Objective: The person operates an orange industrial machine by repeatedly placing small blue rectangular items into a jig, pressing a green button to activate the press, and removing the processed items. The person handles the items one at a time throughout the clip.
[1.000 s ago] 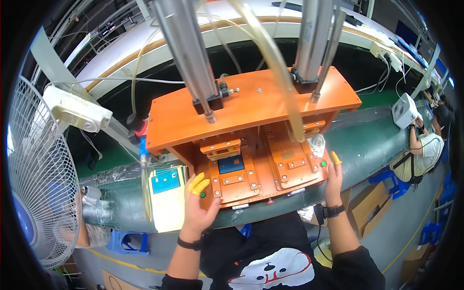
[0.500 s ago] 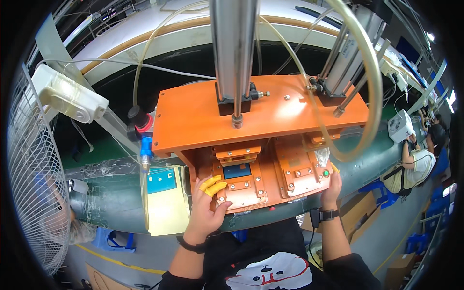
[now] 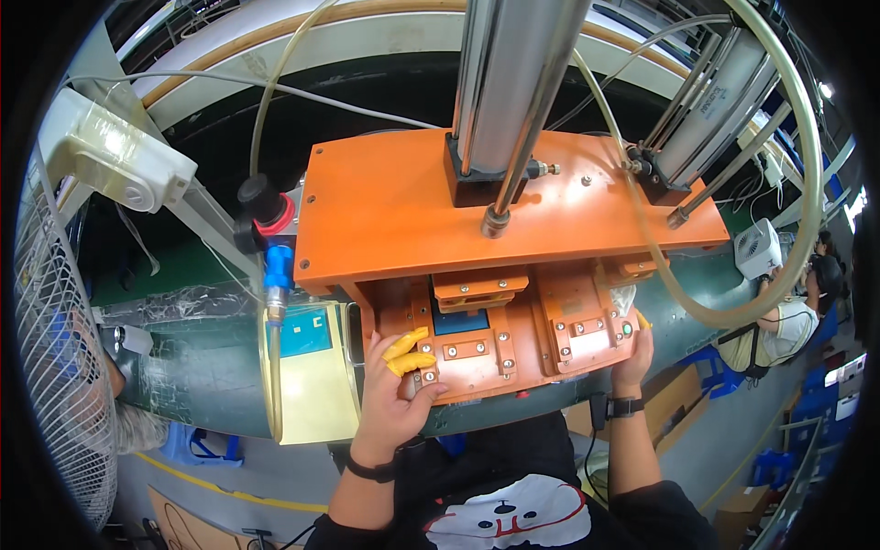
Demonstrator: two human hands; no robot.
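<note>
An orange press fixture (image 3: 477, 362) with two nests sits under a wide orange top plate (image 3: 412, 211) carried by steel cylinders (image 3: 513, 92). A dark blue part (image 3: 458, 322) lies in the left nest. My left hand (image 3: 394, 399), with yellow finger cots on two fingers, rests flat on the fixture's left front, fingers apart and holding nothing. My right hand (image 3: 632, 359) lies against the fixture's right edge, fingertips beside a small green button (image 3: 626, 328). A watch is on each wrist.
A pale yellow box with a blue panel (image 3: 307, 376) stands left of the fixture on a dark green conveyor (image 3: 192, 367). A caged fan (image 3: 46, 367) fills the left edge. Clear hoses (image 3: 687, 293) loop around. Another person (image 3: 788, 321) sits at far right.
The view has closed in on the press. My left hand slid from the fixture's left edge inward toward the left nest. My right hand stays at the right edge.
</note>
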